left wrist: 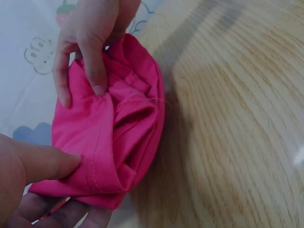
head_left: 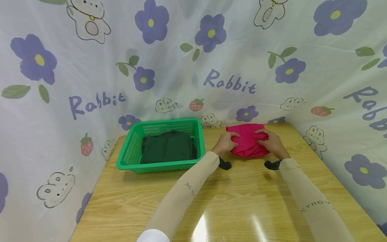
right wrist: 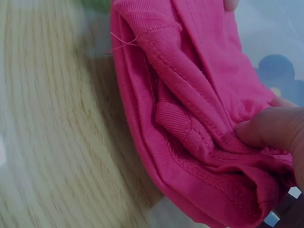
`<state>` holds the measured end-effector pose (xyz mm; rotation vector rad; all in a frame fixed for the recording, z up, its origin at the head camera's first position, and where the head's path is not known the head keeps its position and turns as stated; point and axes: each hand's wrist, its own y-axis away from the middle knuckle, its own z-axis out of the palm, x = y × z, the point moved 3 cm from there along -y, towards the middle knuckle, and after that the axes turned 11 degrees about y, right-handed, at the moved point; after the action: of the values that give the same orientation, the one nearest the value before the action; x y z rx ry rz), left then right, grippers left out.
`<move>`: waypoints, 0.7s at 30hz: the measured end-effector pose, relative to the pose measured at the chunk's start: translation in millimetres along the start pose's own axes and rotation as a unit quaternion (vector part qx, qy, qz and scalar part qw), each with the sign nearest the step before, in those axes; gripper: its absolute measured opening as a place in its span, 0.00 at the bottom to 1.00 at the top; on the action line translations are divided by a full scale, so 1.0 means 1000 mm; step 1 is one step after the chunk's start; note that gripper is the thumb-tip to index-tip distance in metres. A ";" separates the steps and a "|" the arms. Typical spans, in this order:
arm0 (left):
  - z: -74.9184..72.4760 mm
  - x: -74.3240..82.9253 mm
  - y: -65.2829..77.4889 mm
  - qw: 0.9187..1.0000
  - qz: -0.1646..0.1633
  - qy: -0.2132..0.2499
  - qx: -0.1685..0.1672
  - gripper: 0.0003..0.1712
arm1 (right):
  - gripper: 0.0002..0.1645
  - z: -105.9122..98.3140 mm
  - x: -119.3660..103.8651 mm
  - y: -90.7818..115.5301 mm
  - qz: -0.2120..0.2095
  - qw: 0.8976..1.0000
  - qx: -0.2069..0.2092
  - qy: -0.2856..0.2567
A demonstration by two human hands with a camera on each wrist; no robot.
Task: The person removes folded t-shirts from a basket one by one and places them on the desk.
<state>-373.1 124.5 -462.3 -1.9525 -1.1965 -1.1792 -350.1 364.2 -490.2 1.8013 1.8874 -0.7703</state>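
A folded bright pink garment (head_left: 246, 139) is held at the back right of the table, its layers and stitched hems bunched on the near side. My left hand (head_left: 225, 144) grips its left end; in the left wrist view the thumb (left wrist: 57, 164) lies on top and the fingers are under the cloth. At the opposite end my right hand (head_left: 273, 144) pinches the garment, with the thumb (right wrist: 266, 128) pressed onto the folds in the right wrist view. Ribbed edging (right wrist: 173, 118) and a loose thread show along the open side.
A green plastic basket (head_left: 160, 167) stands to the left, with folded dark green clothes (head_left: 167, 148) inside. Behind the wooden table (head_left: 235, 198) hangs a printed curtain (head_left: 181, 77), close to the garment. Black wrist-worn pieces (head_left: 224, 164) stick out below both hands.
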 end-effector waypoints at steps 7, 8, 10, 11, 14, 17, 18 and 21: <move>0.007 -0.004 -0.001 1.000 -0.009 0.021 0.002 0.22 | 0.25 -0.001 0.007 0.001 0.011 1.000 0.001 0.009; 0.008 -0.005 -0.001 1.000 -0.012 0.027 0.002 0.22 | 0.25 -0.001 0.008 0.002 0.014 1.000 0.001 0.011; 0.010 -0.007 -0.002 0.999 -0.017 0.033 0.002 0.22 | 0.25 -0.001 0.008 0.003 0.016 1.000 0.001 0.015; 0.011 -0.008 -0.003 0.999 -0.019 0.036 0.002 0.22 | 0.25 0.000 0.008 0.004 0.017 1.000 0.000 0.017; 0.015 -0.011 -0.005 0.999 -0.022 0.034 0.002 0.22 | 0.25 0.001 0.009 0.005 0.020 1.000 0.001 0.024; 0.017 -0.013 -0.007 0.999 -0.026 0.039 -0.002 0.23 | 0.25 0.001 0.010 0.005 0.023 0.999 0.002 0.028; 0.018 -0.013 -0.008 0.999 -0.027 0.040 -0.003 0.23 | 0.25 0.001 0.011 0.005 0.024 0.999 0.002 0.029; 0.020 -0.015 -0.011 0.999 -0.024 0.038 -0.008 0.24 | 0.25 0.000 0.013 0.004 0.028 0.999 0.002 0.033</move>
<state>-378.4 139.8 -484.6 -1.8820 -1.2054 -1.2789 -346.7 373.7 -499.1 1.8955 1.8679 -0.7044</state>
